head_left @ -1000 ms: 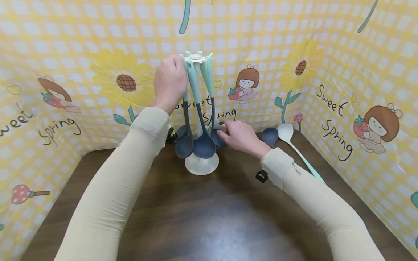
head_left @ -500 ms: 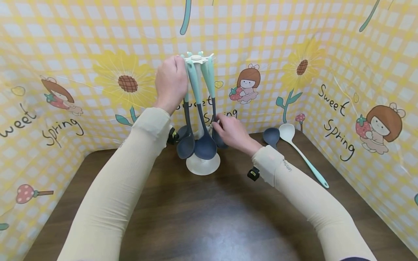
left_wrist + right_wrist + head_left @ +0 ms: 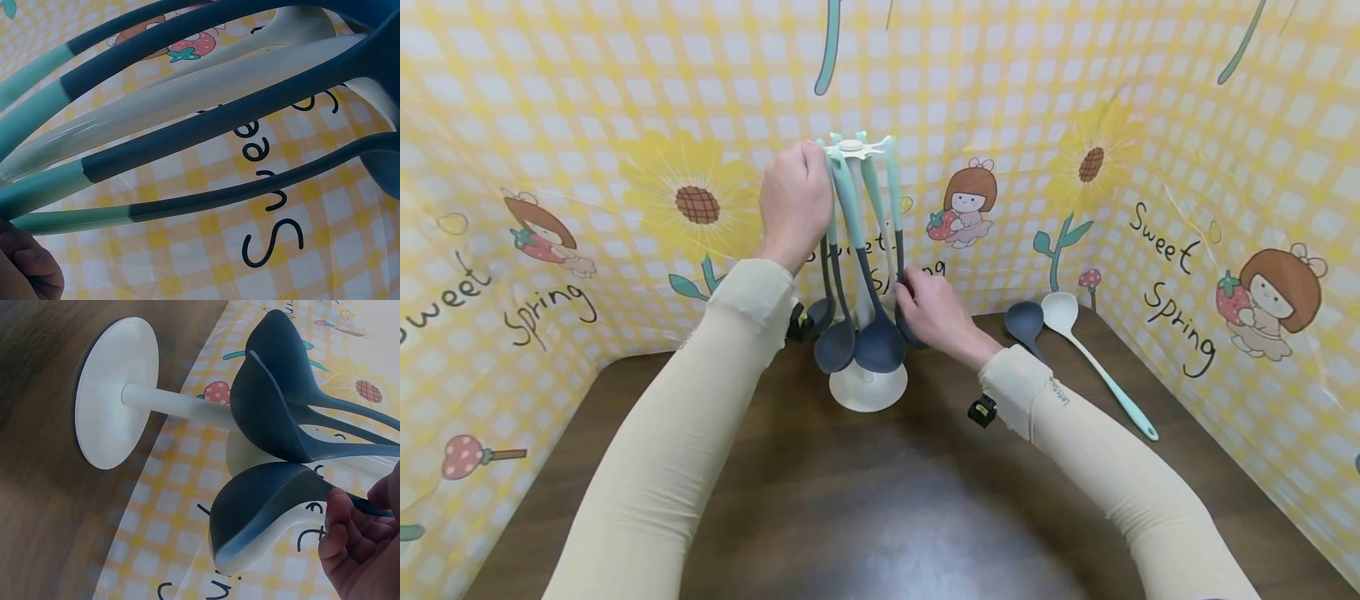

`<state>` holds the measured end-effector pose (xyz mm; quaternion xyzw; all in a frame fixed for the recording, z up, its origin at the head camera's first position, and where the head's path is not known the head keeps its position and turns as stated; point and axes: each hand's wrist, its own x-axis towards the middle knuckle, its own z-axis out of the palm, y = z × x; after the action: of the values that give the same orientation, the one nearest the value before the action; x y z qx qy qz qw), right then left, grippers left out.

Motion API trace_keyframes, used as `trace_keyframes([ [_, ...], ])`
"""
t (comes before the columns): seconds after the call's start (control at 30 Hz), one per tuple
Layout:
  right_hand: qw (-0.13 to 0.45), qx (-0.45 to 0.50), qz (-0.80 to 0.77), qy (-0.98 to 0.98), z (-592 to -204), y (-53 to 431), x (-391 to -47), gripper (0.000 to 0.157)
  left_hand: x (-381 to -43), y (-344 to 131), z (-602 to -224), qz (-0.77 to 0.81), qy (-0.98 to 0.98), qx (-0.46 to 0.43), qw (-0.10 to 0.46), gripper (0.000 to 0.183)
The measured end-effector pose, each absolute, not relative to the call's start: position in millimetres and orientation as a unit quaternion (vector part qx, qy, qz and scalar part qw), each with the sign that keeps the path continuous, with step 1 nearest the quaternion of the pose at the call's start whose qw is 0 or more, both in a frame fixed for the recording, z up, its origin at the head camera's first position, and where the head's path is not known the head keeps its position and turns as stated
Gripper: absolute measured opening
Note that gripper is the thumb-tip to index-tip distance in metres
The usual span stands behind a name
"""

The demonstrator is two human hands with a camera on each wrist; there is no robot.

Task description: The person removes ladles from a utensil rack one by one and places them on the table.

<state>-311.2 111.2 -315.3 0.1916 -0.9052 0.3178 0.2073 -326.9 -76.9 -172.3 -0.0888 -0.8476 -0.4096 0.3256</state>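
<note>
A white utensil rack (image 3: 868,392) with a round base stands at the back, hung with several dark-bowled ladles (image 3: 880,346) by their mint handles. My left hand (image 3: 796,196) is curled at the left of the rack's top, beside the handle ends; its grip is mostly hidden. In the left wrist view, its fingers (image 3: 37,265) lie just under a mint handle (image 3: 75,220). Lower on the right side, my right hand (image 3: 936,308) pinches the dark stem of a hanging ladle (image 3: 269,494) just above its bowl. A white ladle (image 3: 275,540) hangs behind that one.
On the brown table (image 3: 850,517), a white ladle with a mint handle (image 3: 1105,371) and another dark ladle (image 3: 1024,321) lie at the back right, the dark one partly behind my right forearm. A yellow checked cloth (image 3: 715,92) closes off the back and sides.
My right hand has closed from a pointing pose to a pinch on the ladle's stem. That ladle has shifted right, showing a white stem beside it. The left hand stays at the rack's top.
</note>
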Motion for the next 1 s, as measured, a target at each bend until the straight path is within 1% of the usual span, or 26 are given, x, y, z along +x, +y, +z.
trace_keyframes([
  [0.13,0.204,0.177,0.337,-0.902,-313,115,-309,0.018,-327,-78,-172,-0.406,-0.848,-0.088,0.328,0.045],
  [0.43,0.227,0.171,0.337,-0.898,-320,141,-305,0.019,-328,-78,-174,-0.406,-0.85,-0.087,0.325,0.046],
  [0.63,0.214,0.17,0.331,-0.903,-328,166,-300,0.016,-328,-77,-172,-0.402,-0.85,-0.09,0.328,0.045],
  [0.83,0.215,0.177,0.279,-0.919,-338,187,-297,0.014,-328,-77,-170,-0.396,-0.854,-0.083,0.328,0.046],
  [1.0,0.198,0.185,0.242,-0.932,-350,201,-295,0.013,-328,-77,-171,-0.395,-0.855,-0.08,0.326,0.046],
])
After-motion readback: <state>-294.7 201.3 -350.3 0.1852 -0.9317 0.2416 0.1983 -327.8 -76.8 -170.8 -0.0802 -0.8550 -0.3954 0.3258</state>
